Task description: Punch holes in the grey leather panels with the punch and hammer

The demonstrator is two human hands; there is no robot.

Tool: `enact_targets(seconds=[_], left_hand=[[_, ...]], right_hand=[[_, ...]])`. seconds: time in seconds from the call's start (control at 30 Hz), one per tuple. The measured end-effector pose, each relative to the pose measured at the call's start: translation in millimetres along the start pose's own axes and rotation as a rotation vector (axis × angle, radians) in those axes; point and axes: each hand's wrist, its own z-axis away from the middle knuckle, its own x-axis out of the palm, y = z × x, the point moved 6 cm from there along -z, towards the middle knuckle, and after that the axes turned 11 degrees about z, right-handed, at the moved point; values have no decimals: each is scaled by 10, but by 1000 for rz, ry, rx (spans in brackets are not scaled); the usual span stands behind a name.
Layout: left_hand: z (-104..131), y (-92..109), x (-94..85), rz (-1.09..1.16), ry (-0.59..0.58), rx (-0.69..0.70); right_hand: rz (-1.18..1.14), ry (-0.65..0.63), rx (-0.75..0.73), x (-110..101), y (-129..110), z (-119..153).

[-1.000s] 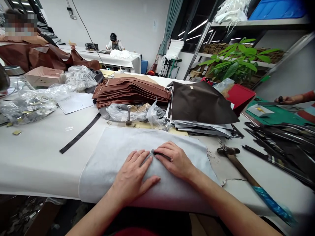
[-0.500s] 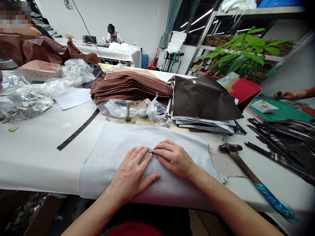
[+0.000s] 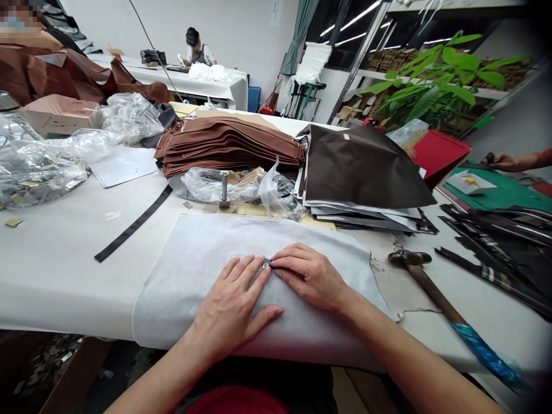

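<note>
A pale grey-blue sheet of material [image 3: 172, 287] lies flat on the table in front of me. Near its middle is a small metal piece [image 3: 266, 263], partly covered by my fingers. My left hand [image 3: 235, 305] rests flat on the sheet with the thumb spread, its fingertips touching the left side of the piece. From the right, the bent thumb and fingers of my right hand [image 3: 311, 276] pinch the piece. A hammer [image 3: 435, 293] with blue wrap on its handle lies to the right. Behind the sheet stands a metal punch-like rod [image 3: 224, 190].
Stacked brown pieces [image 3: 228, 146] and a dark sheet stack [image 3: 366, 167] stand at the back. Plastic bags [image 3: 38, 172] of metal parts are at left, beside a black strip [image 3: 133, 224]. Dark strips [image 3: 509, 247] lie at right. A co-worker's hand [image 3: 506, 162] holds something dark at far right.
The view has shifted slightly. The small metal piece looks a little turned between my fingertips, and both hands stay at nearly the same spot on the sheet.
</note>
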Motion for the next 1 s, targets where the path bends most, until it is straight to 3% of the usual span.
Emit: enact_targets(seconds=[0.27, 0.5, 0.7, 0.83, 0.9, 1.0], left_hand=[[2, 1, -8, 1, 9, 0], [5, -3, 11, -4, 8, 6], [-2, 2, 0, 15, 40, -2], [-10, 15, -25, 31, 53, -2], [-12, 9, -27, 34, 48, -9], [-2, -6, -16, 32, 49, -16]], right_hand=[[27, 6, -11, 17, 7, 0], [73, -61, -66, 26, -22, 22], [163, -176, -52, -117, -136, -29], [89, -105, 103, -86, 49, -609], [72, -38, 198, 80, 213, -1054], [97, -73, 277, 468, 402, -1650]])
